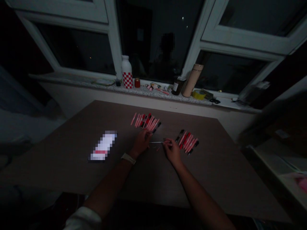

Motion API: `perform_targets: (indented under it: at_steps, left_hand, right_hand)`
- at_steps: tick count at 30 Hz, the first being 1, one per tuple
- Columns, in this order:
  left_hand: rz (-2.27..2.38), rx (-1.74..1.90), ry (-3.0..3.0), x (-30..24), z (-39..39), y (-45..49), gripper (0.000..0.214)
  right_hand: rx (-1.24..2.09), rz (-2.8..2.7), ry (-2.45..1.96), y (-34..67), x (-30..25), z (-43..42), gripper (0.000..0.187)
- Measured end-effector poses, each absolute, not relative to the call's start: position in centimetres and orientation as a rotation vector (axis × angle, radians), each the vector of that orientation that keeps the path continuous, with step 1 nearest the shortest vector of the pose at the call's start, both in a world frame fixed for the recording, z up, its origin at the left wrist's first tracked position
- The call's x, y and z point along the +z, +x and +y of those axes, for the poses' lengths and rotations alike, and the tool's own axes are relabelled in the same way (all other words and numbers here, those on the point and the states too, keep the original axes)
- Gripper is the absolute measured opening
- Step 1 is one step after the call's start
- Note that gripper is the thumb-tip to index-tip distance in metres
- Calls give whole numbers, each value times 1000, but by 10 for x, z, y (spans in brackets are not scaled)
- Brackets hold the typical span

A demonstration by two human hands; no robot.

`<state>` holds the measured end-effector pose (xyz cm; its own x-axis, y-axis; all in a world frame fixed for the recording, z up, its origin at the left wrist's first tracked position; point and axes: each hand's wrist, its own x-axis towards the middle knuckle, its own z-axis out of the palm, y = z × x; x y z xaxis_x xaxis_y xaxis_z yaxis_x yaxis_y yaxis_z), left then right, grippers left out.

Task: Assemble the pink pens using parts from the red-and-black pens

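Note:
A thin pale rod (pixel 156 142), which looks like a pen refill, runs level between my two hands just above the table. My left hand (pixel 141 142) has its fingers closed at the rod's left end, and my right hand (pixel 171 150) pinches the right end. Just beyond my left hand lies a row of pink, red and black pens (pixel 147 122). To the right of my right hand is a second group of similar pens (pixel 188 142). Small slim parts (pixel 157 149) lie on the table below the rod. Dim light blurs the fingertips.
A lit phone (pixel 103 146) lies on the brown table (pixel 79 127) to the left. Along the windowsill (pixel 148 92) behind stand a white bottle with red checks (pixel 127 72), a dark jar (pixel 177 86), a tan flask (pixel 192 80) and yellow tape (pixel 199 94).

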<state>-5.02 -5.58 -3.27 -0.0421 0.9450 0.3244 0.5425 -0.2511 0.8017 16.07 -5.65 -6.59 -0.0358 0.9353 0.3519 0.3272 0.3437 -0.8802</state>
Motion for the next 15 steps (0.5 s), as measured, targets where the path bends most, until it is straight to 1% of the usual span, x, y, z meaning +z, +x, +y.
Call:
perform_targets:
  at_steps: [2,5,9,15]
  left_hand:
    - [1535,1207,1701,-33,-56,-50,33]
    - [1499,1183,1588,-33,-56,-49,38]
    - [1494,1177,1574,-32,-56,-49,42]
    - [1509,1190,1558,-33,-56,-50,47]
  right_hand:
    - [759,-1508,-1157,161,-67,-55,24]
    - [810,-1389,-1134,161,-66,-53,31]
    - [923,-1313,-1111,159,-63,-54,37]
    - [985,-1242,-1114,155,-58,-58,48]
